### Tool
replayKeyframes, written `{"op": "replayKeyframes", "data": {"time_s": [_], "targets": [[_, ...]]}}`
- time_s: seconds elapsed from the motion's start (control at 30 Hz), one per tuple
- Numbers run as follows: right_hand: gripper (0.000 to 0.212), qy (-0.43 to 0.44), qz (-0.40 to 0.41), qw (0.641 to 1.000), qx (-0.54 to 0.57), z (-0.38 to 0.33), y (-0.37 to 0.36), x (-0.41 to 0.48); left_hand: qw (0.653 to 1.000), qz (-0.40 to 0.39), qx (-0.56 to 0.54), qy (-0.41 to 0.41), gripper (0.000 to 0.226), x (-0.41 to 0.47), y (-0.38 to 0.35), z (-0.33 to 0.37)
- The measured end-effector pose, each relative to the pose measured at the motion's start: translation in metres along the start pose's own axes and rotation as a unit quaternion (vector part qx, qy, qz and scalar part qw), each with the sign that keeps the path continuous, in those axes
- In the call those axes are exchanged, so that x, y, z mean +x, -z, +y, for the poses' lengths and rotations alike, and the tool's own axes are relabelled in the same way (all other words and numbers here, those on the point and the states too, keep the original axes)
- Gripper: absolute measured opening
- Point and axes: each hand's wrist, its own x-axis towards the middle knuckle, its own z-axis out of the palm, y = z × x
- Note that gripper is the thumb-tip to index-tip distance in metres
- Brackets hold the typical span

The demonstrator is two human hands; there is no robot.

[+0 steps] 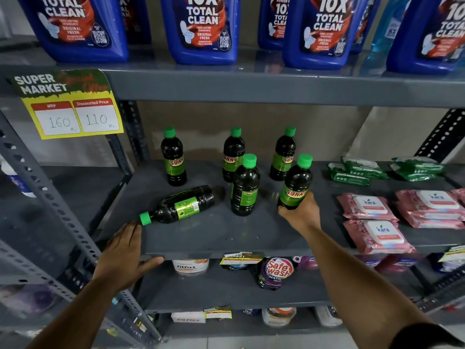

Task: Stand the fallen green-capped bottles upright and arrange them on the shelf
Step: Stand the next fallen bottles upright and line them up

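Note:
On the grey middle shelf (214, 238) one dark green-capped bottle (180, 206) lies on its side, cap toward the front left. Three bottles stand upright at the back: one on the left (173, 158), one in the middle (232, 152) and one on the right (283, 153). Another upright bottle (245, 187) stands in front of the middle one. My right hand (300, 212) grips the base of an upright bottle (297, 183) at the right. My left hand (125, 255) rests on the shelf's front edge, fingers spread, just below the fallen bottle's cap.
Pink wipe packs (377, 222) and green packs (359, 170) lie on the same shelf to the right. Large blue cleaner jugs (201, 28) fill the shelf above. A yellow price tag (73, 114) hangs at the upper left. Detergent pouches (276, 272) sit on the shelf below.

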Motion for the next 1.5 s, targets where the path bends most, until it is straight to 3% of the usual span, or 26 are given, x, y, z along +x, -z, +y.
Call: {"op": "replayKeyframes", "data": {"time_s": [0.33,0.43,0.5,0.57,0.63,0.8,0.9,1.0,1.13,1.27,1.4,1.5], "targets": [[0.094,0.039,0.013,0.999,-0.012,0.005,0.003,-0.009,1.0,-0.023,0.0,-0.001,0.119,0.003,-0.005,-0.004],[0.108,0.049,0.112,0.991,-0.049,-0.001,0.001,-0.026,0.999,-0.032,-0.004,-0.004,0.118,0.003,-0.007,-0.005],[0.098,0.124,0.161,0.977,-0.067,-0.009,-0.004,-0.044,1.0,-0.031,0.002,-0.005,0.118,0.003,-0.009,-0.006],[0.086,0.217,0.094,0.969,-0.069,-0.02,-0.017,-0.06,0.999,-0.031,0.008,-0.004,0.118,0.003,-0.009,-0.006],[0.087,0.245,0.025,0.968,-0.044,-0.037,-0.034,-0.066,1.0,-0.027,0.006,-0.003,0.12,0.003,-0.007,-0.004],[0.109,0.139,0.001,0.99,0.002,-0.082,-0.069,-0.058,0.999,-0.032,0.01,0.011,0.124,-0.001,-0.002,0.002],[0.092,0.101,0.024,0.994,0.029,-0.087,-0.073,-0.052,0.999,-0.048,0.014,0.017,0.125,-0.001,-0.001,0.003],[0.072,0.092,-0.014,0.993,0.073,-0.083,-0.073,-0.049,0.998,-0.053,0.023,0.023,0.122,0.0,-0.001,0.0],[0.093,0.1,-0.014,0.995,0.021,-0.077,-0.078,-0.052,0.999,-0.039,0.018,0.018,0.122,0.0,-0.003,0.0],[0.071,0.074,-0.046,0.995,0.04,-0.078,-0.079,-0.049,0.999,-0.034,0.016,0.017,0.12,-0.001,-0.004,0.0],[0.089,0.088,-0.032,0.995,0.037,-0.075,-0.084,-0.05,0.999,-0.039,0.007,0.017,0.119,0.0,-0.006,-0.001],[0.079,0.054,-0.074,0.994,0.059,-0.074,-0.084,-0.05,0.999,-0.039,0.006,0.016,0.121,0.0,-0.006,-0.001]]}}
